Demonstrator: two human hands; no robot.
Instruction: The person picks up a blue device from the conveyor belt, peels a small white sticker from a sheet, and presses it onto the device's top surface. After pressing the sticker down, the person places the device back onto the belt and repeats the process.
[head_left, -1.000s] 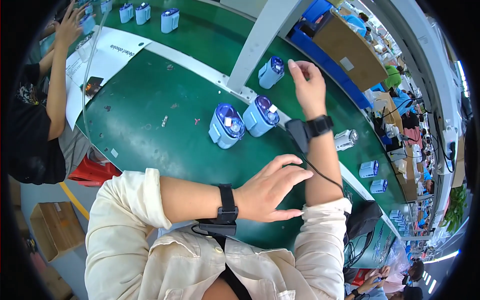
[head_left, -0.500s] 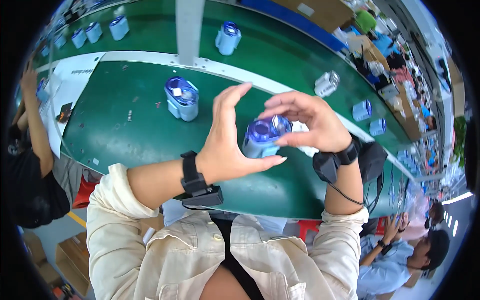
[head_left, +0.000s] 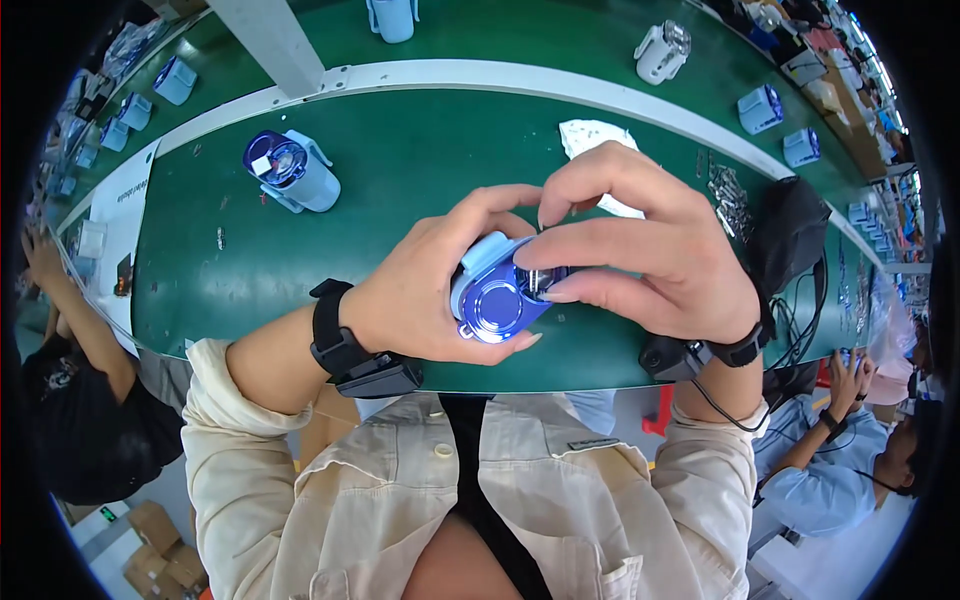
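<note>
My left hand (head_left: 425, 275) is wrapped round a light-blue, bottle-shaped device (head_left: 495, 310) with a see-through dark-blue top, tilted so that its top faces me. A round ring shows in that top. Beside the ring, at an opening with a shiny inside, my right hand (head_left: 655, 250) has its thumb and forefinger close together in a pinch. Whether a small part lies between these fingertips cannot be made out. Another device (head_left: 293, 172) of the same kind stands on the green table (head_left: 380, 150) to the left, with a white square piece on its top.
A crumpled white sheet (head_left: 600, 135) and a heap of small metal parts (head_left: 730, 200) lie beyond my right hand. A black pouch (head_left: 790, 235) with cables is at the right. Past the white rail (head_left: 450, 72) stand more devices, one whitish (head_left: 662, 52). People sit on both sides.
The device has come nearer to me and its top has turned toward me. My left hand has closed round it. My right fingers have moved onto its opening; the white piece on top no longer shows.
</note>
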